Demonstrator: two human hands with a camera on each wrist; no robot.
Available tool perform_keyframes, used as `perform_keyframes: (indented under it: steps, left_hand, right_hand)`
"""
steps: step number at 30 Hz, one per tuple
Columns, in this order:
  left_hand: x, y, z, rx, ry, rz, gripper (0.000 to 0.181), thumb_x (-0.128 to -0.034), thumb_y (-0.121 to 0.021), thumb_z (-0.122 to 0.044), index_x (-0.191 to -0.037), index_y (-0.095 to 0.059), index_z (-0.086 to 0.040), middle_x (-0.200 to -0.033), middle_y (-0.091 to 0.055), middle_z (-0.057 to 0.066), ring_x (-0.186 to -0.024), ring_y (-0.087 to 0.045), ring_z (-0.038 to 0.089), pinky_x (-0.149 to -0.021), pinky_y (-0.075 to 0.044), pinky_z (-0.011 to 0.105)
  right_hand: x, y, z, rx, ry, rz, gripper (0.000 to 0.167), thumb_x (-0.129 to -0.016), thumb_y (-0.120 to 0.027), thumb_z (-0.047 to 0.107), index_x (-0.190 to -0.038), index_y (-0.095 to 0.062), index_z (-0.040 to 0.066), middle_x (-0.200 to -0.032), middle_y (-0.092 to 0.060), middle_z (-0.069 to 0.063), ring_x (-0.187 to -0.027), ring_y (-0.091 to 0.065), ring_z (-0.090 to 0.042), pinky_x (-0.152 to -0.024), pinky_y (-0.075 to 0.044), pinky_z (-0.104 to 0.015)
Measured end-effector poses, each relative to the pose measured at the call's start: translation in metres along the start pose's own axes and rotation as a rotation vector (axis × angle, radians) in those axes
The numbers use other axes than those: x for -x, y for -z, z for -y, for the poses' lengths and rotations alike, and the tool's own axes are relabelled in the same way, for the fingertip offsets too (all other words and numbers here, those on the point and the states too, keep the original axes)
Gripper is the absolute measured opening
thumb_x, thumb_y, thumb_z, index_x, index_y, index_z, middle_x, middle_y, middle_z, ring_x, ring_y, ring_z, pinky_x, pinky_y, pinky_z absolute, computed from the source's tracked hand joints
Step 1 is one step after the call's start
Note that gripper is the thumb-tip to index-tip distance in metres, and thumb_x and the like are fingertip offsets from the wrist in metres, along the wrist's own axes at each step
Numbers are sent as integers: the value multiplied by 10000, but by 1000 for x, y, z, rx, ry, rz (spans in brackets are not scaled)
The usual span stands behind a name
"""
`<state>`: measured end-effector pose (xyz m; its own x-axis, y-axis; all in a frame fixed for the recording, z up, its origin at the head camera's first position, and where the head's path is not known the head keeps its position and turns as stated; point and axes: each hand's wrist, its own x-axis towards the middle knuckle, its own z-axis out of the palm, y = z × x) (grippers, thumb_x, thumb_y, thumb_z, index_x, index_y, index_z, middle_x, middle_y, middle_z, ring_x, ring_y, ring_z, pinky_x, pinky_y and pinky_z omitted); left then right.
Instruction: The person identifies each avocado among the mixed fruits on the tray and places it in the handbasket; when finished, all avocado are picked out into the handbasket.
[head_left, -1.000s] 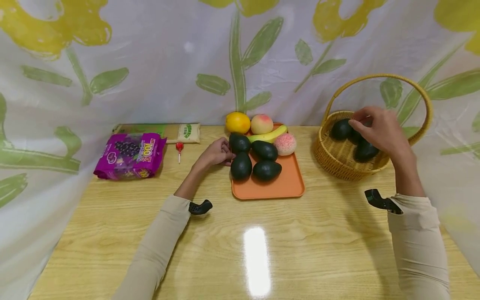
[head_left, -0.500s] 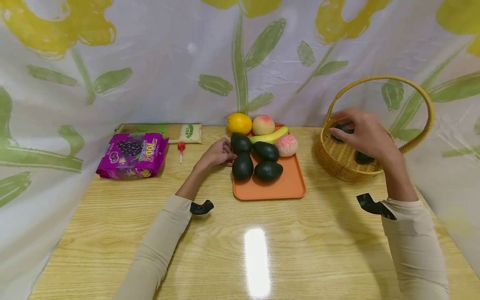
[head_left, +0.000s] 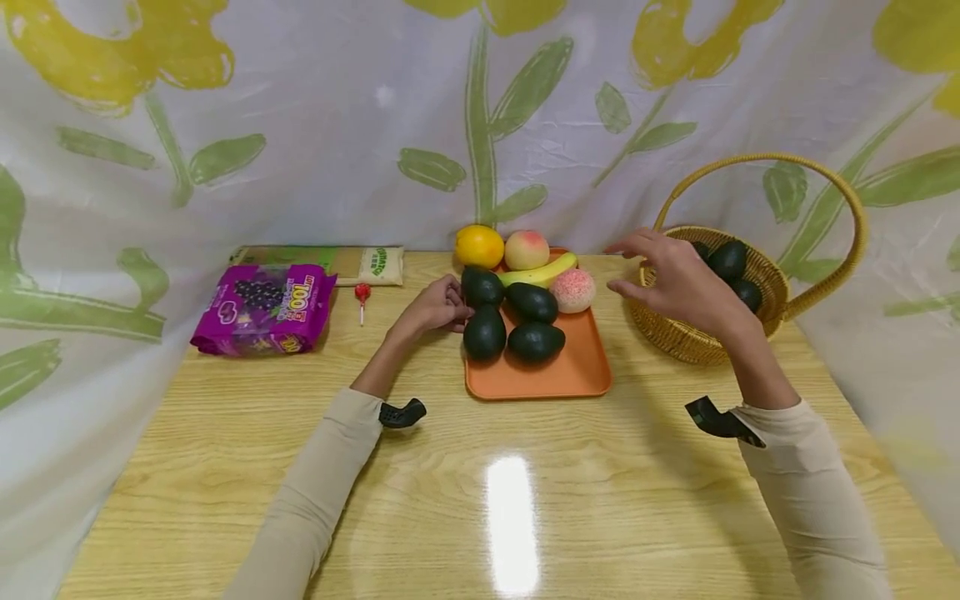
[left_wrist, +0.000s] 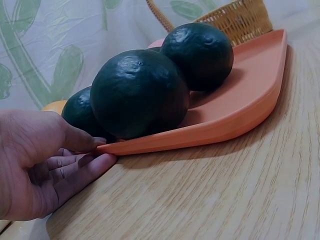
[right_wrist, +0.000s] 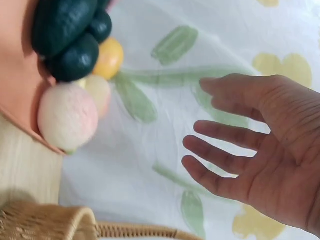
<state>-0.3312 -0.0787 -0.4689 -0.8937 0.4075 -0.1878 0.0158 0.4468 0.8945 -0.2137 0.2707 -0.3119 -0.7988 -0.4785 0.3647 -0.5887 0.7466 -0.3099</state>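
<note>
Evidently, the right hand (head_left: 675, 279) is now shifted leftward across the tan wicker basket (head_left: 675, 338), fingers spread, thus free; dark-green oval avocados (head_left: 536, 343) are contained there and on the flat orange tray (head_left: 540, 383), whose rim is pinched by the left hand (head_left: 435, 307)

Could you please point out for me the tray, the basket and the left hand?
Tray (head_left: 540, 381): head view, on its bare near part.
Basket (head_left: 666, 338): head view, on its woven wall.
Left hand (left_wrist: 37, 157): left wrist view, on its middle.
</note>
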Motion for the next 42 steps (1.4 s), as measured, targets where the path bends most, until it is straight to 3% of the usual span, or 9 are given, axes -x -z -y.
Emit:
perform_keyframes:
  steps: [3, 10, 18, 26, 35, 42]
  left_hand:
    - [0, 0, 1, 9, 3, 3, 350, -930, -723, -21, -1183, -486, 28, -976, -576, 112, -765, -640, 160, -658, -635, 225]
    - [-2, -2, 2, 4, -22, 1, 353, -928, -720, -15, -1192, -491, 34, -1014, -611, 143, -808, -649, 161, -656, -632, 218]
    - [-2, -1, 2, 8, -2, 14, 348, -936, -710, -8, -1201, -487, 32, -994, -589, 124, -776, -641, 151, -656, -634, 222]
    - [-2, 0, 0, -35, -27, 9, 352, -939, -714, -33, -1209, -497, 32, -1005, -601, 126, -852, -638, 178, -661, -622, 209]
    - [-2, -1, -3, 27, -6, 29, 348, -931, -711, 5, -1193, -484, 35, -960, -574, 100, -801, -623, 157, -644, -633, 226]
    - [-2, 1, -2, 31, 13, 28, 362, -937, -709, -9, -1212, -477, 28, -1000, -575, 113, -800, -630, 159, -667, -644, 240]
  right_hand:
    - [-2, -11, 4, -17, 50, 38, 405, -884, -812, 32, -1261, -669, -6, -1244, -694, -177, -1056, -702, -335, -861, -629, -505]
    - [-8, -37, 15, -71, 97, 181, 523, -863, -832, 24, -1347, -637, -13, -1415, -619, -233, -1334, -586, -429, -1109, -521, -583]
    - [-15, -67, 26, -136, 128, 316, 546, -869, -814, -5, -1373, -605, -4, -1511, -528, -262, -1364, -560, -438, -1053, -567, -553]
    - [-18, -82, 29, -121, 131, 349, 605, -829, -851, -4, -1381, -604, 7, -1434, -605, -206, -1363, -560, -384, -1084, -553, -532]
    - [-19, -89, 29, -121, 106, 407, 604, -822, -850, -17, -1377, -612, 15, -1398, -621, -209, -1319, -591, -398, -1066, -567, -535]
    - [-19, -92, 27, -116, 116, 407, 613, -809, -863, -11, -1371, -618, 2, -1383, -615, -207, -1301, -591, -390, -1044, -577, -528]
